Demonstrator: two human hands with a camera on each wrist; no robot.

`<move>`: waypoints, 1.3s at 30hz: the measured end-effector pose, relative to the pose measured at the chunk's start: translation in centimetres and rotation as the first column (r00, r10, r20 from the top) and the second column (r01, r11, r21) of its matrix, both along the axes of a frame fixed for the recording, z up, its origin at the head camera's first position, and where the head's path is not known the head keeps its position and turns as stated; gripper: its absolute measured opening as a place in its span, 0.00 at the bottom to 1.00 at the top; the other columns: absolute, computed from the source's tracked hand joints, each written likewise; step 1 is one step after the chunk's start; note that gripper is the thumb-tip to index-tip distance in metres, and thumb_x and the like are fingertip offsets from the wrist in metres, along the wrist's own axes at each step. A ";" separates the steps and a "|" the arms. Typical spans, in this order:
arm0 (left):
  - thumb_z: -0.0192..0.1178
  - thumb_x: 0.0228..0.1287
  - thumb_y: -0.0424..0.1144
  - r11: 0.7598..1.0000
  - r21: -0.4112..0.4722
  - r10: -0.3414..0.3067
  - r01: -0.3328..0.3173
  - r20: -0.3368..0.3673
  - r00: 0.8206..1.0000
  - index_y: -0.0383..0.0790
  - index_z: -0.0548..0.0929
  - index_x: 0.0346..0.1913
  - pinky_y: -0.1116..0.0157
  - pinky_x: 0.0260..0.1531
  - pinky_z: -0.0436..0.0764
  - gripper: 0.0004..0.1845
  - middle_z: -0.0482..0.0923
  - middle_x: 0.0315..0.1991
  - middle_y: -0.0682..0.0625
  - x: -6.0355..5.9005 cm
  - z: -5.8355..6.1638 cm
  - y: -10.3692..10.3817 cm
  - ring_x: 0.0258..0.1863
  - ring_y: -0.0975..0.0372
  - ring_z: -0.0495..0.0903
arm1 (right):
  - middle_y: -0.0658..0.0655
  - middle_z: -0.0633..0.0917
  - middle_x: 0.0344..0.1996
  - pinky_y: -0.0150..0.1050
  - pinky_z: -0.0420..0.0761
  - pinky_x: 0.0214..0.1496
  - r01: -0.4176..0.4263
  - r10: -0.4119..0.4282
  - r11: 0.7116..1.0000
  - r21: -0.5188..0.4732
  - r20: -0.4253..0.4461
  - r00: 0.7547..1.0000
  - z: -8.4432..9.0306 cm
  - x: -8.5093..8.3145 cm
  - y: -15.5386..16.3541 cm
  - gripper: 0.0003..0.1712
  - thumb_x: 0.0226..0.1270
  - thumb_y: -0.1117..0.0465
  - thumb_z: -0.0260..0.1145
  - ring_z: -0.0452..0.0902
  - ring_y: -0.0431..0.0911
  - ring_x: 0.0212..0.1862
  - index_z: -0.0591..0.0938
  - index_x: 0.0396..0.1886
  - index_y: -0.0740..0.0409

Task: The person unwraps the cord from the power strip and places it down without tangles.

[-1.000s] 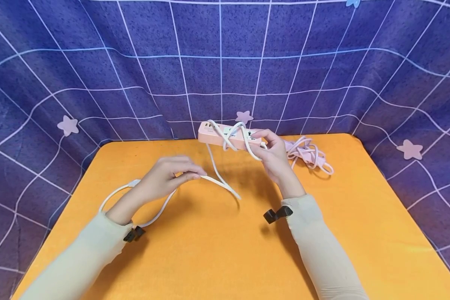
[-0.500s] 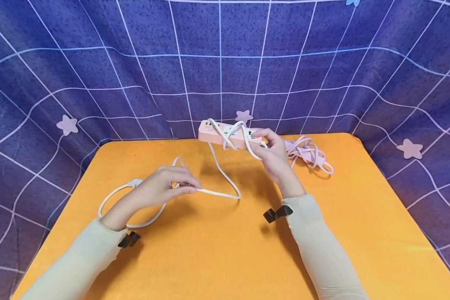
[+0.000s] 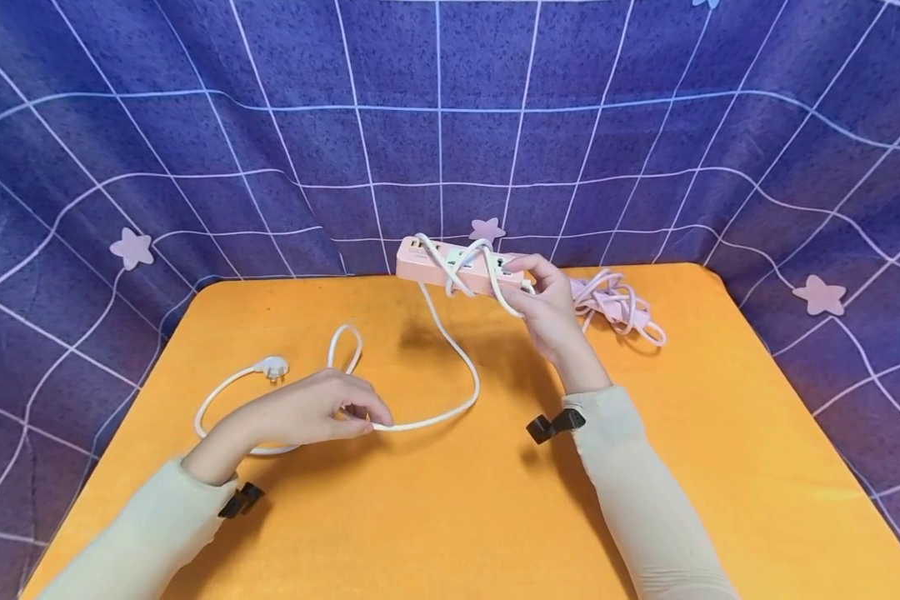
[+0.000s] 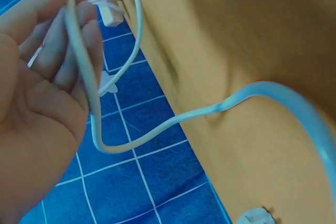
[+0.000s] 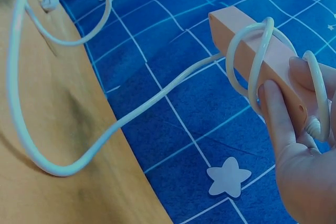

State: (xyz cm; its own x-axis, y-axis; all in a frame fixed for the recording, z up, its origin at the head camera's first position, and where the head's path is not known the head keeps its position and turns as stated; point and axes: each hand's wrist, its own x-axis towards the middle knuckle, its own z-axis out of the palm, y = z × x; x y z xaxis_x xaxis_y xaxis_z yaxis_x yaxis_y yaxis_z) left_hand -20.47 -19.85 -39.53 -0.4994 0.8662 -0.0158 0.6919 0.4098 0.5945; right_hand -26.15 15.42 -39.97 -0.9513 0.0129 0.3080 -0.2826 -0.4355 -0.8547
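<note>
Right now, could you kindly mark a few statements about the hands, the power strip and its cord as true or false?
1. The right hand holds the pink power strip. True.
2. The pink power strip rests flat on the orange tabletop. False: the right hand holds it raised above.
3. The white cord wraps around the pink power strip. True.
4. The three-pin plug lies on the orange tabletop. True.
5. The left hand grips the three-pin plug. False: it pinches the white cord.
6. The lilac-pink cord bundle lies to the person's left. False: it lies to the right.
</note>
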 end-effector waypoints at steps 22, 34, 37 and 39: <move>0.77 0.55 0.26 0.990 -0.140 -0.065 0.034 -0.225 0.972 0.51 0.85 0.38 0.70 0.38 0.80 0.16 0.82 0.31 0.61 2.3 -2.9 0.5 0.34 0.72 0.79 | 0.53 0.84 0.53 0.28 0.83 0.39 0.009 -0.009 1.000 0.004 0.004 1.000 0.2 0.1 -0.1 0.23 0.59 0.84 0.66 0.81 0.41 0.41 0.87 0.36 0.50; 0.81 0.53 0.40 0.981 -0.186 -0.121 0.056 -0.359 0.925 0.55 0.84 0.36 0.69 0.36 0.76 0.14 0.76 0.28 0.65 2.6 -2.4 1.0 0.31 0.73 0.72 | 0.53 0.84 0.53 0.29 0.84 0.39 0.003 -0.003 1.000 0.006 0.002 1.000 0.2 0.1 -0.1 0.22 0.59 0.84 0.67 0.82 0.41 0.42 0.86 0.36 0.51; 0.81 0.55 0.44 0.985 -0.155 -0.128 0.071 -0.404 0.906 0.56 0.86 0.37 0.68 0.37 0.77 0.12 0.77 0.29 0.64 2.4 -1.8 1.1 0.32 0.72 0.73 | 0.53 0.84 0.53 0.28 0.84 0.39 0.006 -0.006 1.000 0.005 0.002 1.000 0.2 0.1 -0.1 0.22 0.59 0.84 0.67 0.82 0.41 0.42 0.86 0.36 0.51; 0.79 0.59 0.45 0.991 -0.122 -0.109 0.063 -0.426 0.898 0.55 0.88 0.40 0.66 0.38 0.79 0.11 0.80 0.32 0.65 2.2 -1.2 1.1 0.34 0.71 0.76 | 0.53 0.84 0.53 0.28 0.84 0.39 0.005 -0.005 1.000 0.002 0.000 1.000 0.2 0.1 -0.1 0.23 0.59 0.85 0.66 0.82 0.41 0.42 0.87 0.36 0.50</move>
State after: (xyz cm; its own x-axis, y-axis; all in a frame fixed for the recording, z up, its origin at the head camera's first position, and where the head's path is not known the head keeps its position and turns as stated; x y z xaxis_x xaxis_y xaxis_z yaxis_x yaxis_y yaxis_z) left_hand -18.31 -18.74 -40.76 -0.4012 0.9113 0.0928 0.9059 0.3797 0.1879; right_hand -26.02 15.34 -39.73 -0.9511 0.0170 0.3085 -0.2852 -0.4322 -0.8555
